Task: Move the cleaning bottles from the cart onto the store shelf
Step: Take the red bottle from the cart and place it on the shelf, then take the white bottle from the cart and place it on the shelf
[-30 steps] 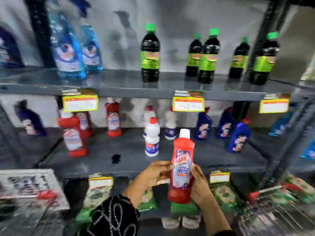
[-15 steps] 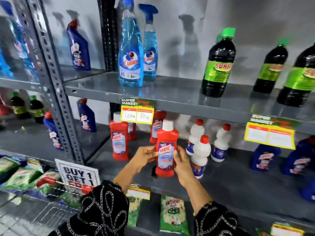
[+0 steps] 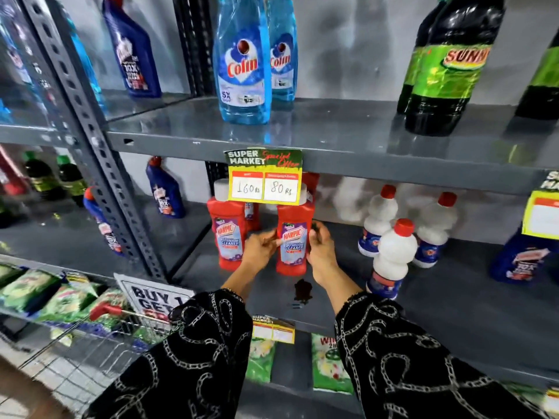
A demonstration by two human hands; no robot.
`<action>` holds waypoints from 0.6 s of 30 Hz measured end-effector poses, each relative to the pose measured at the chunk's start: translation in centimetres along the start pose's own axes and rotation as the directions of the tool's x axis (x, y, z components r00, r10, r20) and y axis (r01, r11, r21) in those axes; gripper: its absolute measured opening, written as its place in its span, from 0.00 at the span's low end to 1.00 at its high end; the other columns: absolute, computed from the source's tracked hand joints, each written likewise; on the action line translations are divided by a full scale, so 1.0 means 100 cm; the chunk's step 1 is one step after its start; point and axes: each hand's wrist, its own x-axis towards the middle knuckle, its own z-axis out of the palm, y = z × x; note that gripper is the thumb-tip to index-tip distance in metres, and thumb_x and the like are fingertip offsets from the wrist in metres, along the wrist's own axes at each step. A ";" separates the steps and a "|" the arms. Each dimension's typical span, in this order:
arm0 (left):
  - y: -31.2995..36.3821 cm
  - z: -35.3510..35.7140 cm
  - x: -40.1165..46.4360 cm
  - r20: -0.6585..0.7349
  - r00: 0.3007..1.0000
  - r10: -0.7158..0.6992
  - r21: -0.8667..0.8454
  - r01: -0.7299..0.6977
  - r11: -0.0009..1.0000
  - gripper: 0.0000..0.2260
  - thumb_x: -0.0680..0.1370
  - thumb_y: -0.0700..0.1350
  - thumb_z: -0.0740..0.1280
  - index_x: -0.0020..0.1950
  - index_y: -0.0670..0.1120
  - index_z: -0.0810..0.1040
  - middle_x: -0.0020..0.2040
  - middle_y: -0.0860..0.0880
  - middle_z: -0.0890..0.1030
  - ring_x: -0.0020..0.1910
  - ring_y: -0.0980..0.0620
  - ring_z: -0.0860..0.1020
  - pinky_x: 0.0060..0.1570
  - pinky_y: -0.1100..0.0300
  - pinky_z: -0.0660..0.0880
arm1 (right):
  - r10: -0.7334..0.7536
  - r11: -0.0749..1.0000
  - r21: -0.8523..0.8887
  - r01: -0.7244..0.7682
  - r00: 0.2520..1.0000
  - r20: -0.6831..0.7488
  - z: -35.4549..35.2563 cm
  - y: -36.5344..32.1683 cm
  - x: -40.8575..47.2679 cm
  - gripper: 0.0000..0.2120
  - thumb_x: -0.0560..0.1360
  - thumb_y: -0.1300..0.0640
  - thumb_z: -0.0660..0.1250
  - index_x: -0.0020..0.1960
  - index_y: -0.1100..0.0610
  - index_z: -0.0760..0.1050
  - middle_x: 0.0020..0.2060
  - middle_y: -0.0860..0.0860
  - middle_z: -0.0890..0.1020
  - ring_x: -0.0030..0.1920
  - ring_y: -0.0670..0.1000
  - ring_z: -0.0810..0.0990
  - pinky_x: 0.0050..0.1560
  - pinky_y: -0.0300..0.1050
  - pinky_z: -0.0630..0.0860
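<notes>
A red Harpic bathroom cleaner bottle [image 3: 294, 240] stands upright on the grey middle shelf [image 3: 438, 300], under a yellow price tag. My left hand [image 3: 259, 248] grips its left side and my right hand [image 3: 320, 249] grips its right side. A second red Harpic bottle [image 3: 227, 231] stands just to the left of it, and more red bottles show behind. The wire cart [image 3: 99, 337] with a red handle is at the lower left.
White bottles with red caps [image 3: 393, 255] stand right of my hands, blue bottles [image 3: 523, 258] farther right. A dark stain [image 3: 302, 290] marks the shelf front. Blue Colin sprays [image 3: 243, 58] and dark green-labelled bottles [image 3: 447, 65] fill the upper shelf. Green packets lie below.
Both hands carried the red bottle forward and set it down on the middle shelf beside the other red bottle. The view moved closer to the shelf.
</notes>
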 end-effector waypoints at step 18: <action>0.029 0.235 -0.129 -0.127 0.992 -0.013 0.191 0.037 0.981 0.07 0.75 0.35 0.60 0.46 0.37 0.77 0.47 0.34 0.81 0.47 0.37 0.79 0.48 0.50 0.72 | -0.235 0.970 -0.143 0.194 0.890 -0.389 -0.210 -0.008 -0.124 0.10 0.77 0.65 0.60 0.54 0.64 0.78 0.46 0.60 0.83 0.47 0.53 0.79 0.51 0.45 0.76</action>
